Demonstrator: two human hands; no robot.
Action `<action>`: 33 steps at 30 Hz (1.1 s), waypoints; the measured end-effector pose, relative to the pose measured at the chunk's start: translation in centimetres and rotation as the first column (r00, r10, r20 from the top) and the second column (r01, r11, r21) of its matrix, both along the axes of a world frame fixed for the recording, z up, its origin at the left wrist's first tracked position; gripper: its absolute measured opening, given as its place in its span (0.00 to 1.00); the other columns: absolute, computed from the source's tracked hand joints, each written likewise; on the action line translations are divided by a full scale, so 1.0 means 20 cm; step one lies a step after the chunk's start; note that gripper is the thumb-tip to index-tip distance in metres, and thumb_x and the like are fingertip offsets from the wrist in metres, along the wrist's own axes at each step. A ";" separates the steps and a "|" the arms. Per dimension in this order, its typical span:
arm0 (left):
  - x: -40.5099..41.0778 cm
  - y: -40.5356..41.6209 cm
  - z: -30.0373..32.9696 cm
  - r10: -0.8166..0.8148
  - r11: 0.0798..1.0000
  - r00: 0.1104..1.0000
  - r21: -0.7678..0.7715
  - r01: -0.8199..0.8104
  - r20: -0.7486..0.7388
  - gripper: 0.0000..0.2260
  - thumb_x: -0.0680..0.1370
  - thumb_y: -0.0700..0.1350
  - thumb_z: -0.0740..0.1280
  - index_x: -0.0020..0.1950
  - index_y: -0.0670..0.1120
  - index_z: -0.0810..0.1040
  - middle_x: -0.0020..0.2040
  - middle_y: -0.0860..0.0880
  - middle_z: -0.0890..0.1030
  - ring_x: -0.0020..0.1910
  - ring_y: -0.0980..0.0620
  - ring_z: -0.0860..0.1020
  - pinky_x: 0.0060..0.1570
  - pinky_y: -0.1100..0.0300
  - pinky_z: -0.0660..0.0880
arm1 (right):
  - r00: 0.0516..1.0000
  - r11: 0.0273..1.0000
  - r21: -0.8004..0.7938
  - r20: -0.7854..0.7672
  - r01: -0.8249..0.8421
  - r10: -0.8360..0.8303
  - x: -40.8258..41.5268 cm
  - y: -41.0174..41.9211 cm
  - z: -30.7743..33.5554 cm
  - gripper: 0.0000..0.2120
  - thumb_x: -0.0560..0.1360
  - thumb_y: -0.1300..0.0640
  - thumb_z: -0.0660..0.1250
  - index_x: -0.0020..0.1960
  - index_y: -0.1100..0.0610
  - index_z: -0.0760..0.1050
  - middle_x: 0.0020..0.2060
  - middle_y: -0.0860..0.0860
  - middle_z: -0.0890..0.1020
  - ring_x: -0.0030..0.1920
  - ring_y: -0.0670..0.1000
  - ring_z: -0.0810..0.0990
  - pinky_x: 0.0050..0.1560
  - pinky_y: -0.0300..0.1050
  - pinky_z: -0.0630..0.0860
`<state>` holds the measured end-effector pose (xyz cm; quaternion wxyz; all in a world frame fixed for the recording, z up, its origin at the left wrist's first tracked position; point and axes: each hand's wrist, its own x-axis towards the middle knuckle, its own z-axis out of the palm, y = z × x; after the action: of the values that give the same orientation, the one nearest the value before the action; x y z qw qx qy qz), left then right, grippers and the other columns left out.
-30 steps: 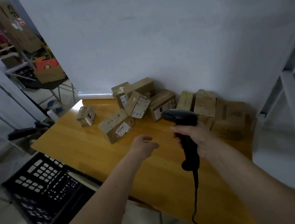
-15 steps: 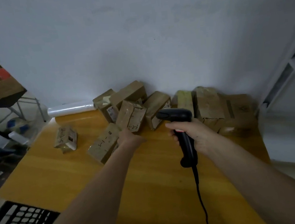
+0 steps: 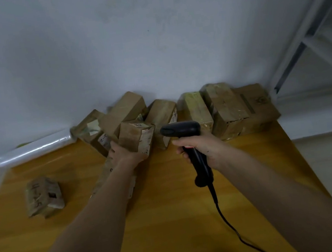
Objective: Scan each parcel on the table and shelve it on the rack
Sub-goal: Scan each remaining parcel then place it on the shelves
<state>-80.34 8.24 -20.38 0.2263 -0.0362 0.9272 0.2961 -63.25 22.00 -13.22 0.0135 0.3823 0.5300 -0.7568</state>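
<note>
My left hand (image 3: pixel 123 155) grips a small taped cardboard parcel (image 3: pixel 136 135) with a white label, near the middle of the pile at the back of the wooden table (image 3: pixel 172 219). My right hand (image 3: pixel 199 148) holds a black corded barcode scanner (image 3: pixel 182 130) upright, its head pointing left toward that parcel. Several more brown parcels (image 3: pixel 227 107) lie along the wall. One small parcel (image 3: pixel 43 196) sits alone at the left. Another parcel (image 3: pixel 106 175) lies partly hidden under my left forearm.
A roll of clear film (image 3: pixel 34 149) lies at the table's back left edge against the white wall. A white metal rack (image 3: pixel 305 25) stands at the right. The scanner's cable (image 3: pixel 232 228) trails over the table toward me.
My left hand reached forward past the front parcel and took hold of the small labelled parcel in the pile. The view moved closer to the table; the scanner stayed raised.
</note>
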 end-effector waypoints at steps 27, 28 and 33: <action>0.53 0.04 0.24 -0.121 0.893 0.962 0.450 -0.002 0.245 0.36 0.65 0.42 0.80 0.70 0.48 0.71 0.64 0.46 0.77 0.60 0.47 0.75 0.65 0.46 0.70 | 0.980 0.952 0.290 -0.194 0.102 -0.045 0.51 -0.01 0.22 0.06 0.72 0.56 0.74 0.41 0.58 0.81 0.28 0.51 0.81 0.27 0.49 0.77 0.29 0.39 0.74; 0.55 0.04 0.26 -0.114 0.886 0.962 0.463 -0.015 0.249 0.36 0.65 0.42 0.80 0.70 0.48 0.71 0.65 0.46 0.77 0.64 0.45 0.73 0.66 0.44 0.69 | 0.981 0.946 0.307 -0.192 0.100 -0.042 0.55 0.00 0.23 0.06 0.72 0.56 0.75 0.40 0.58 0.81 0.27 0.50 0.80 0.26 0.48 0.76 0.28 0.38 0.74; 0.65 0.07 0.29 -0.076 0.855 0.958 0.513 -0.081 0.278 0.34 0.65 0.41 0.80 0.68 0.48 0.72 0.64 0.45 0.78 0.65 0.45 0.73 0.67 0.44 0.69 | 0.980 0.940 0.326 -0.197 0.099 -0.034 0.70 0.02 0.27 0.06 0.71 0.56 0.75 0.39 0.57 0.80 0.27 0.49 0.79 0.27 0.47 0.76 0.28 0.38 0.74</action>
<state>-67.33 9.73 -14.52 0.3599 -0.0178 0.7698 0.5269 -49.21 22.45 -7.83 -0.1275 0.3233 0.6363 -0.6887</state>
